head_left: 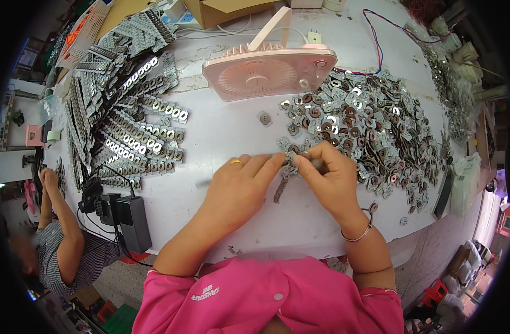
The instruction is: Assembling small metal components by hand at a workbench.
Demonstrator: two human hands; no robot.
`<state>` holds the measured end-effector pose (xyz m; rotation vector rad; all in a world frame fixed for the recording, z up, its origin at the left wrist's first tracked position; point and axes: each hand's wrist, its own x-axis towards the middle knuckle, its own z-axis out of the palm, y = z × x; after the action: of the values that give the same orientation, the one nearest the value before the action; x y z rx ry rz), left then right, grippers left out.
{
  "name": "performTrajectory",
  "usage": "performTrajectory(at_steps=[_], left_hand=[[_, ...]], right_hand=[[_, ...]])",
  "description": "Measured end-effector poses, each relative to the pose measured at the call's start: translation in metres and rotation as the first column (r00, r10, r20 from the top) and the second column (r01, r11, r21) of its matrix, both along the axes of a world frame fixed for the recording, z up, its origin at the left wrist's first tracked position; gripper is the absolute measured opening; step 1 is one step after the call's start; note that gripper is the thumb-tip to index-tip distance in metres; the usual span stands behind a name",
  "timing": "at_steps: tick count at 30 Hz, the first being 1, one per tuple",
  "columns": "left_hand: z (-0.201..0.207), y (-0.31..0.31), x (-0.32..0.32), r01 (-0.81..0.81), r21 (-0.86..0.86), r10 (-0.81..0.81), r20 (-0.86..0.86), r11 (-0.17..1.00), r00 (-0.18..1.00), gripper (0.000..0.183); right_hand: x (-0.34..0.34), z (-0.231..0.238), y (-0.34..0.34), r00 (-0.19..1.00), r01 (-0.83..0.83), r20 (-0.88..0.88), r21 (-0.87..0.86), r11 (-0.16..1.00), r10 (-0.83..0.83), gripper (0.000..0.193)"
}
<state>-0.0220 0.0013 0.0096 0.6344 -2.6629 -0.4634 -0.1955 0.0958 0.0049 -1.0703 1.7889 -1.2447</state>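
Note:
My left hand (238, 181) and my right hand (331, 175) meet at the left edge of a heap of small metal parts (371, 128), flat silvery pieces with round brown or dark centres. Thumbs and fingers of both hands are pinched on a small metal part (292, 151), which the fingertips partly cover. Below the fingertips a narrow grey strip (280, 190) points toward me; whether it joins the held part I cannot tell. Two loose parts of the same kind lie left of the heap, one of them a small metal part (265, 117) by itself.
A pink fan (260, 72) stands behind my hands. Rows of joined metal parts (127, 133) are piled at the left. A black power bank (133, 222) with cables sits at the near left edge. Another person (65, 245) works at far left. Plastic bags (466, 178) lie at right.

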Motion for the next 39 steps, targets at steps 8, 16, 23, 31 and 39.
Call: performTrajectory(at_steps=[8, 16, 23, 31, 39], left_hand=[[0.018, -0.008, 0.012, -0.051, 0.427, 0.032, 0.052, 0.903, 0.998, 0.023], [0.026, -0.02, 0.024, 0.018, 0.876, -0.122, 0.046, 0.482, 0.991, 0.013], [0.019, -0.005, 0.008, 0.081, 0.558, 0.033, -0.191, 0.826, 0.981, 0.01], [0.006, -0.002, 0.005, 0.069, 0.16, -0.042, -0.166, 0.985, 0.985, 0.017], [0.004, -0.002, 0.001, -0.057, 0.007, 0.057, -0.102, 0.998, 0.993, 0.018]], right_hand=[[-0.008, -0.001, 0.001, 0.968, -0.248, 0.03, -0.049, 0.968, 0.249, 0.015], [-0.007, 0.012, 0.003, 0.836, -0.481, 0.348, 0.091, 0.872, 0.425, 0.019], [-0.001, 0.007, 0.002, 0.842, -0.189, 0.522, 0.052, 0.981, 0.135, 0.021], [0.007, 0.003, 0.004, 0.982, -0.092, 0.165, -0.038, 0.995, 0.097, 0.018], [0.011, 0.0, 0.004, 0.97, -0.074, 0.232, 0.019, 0.997, 0.068, 0.019]])
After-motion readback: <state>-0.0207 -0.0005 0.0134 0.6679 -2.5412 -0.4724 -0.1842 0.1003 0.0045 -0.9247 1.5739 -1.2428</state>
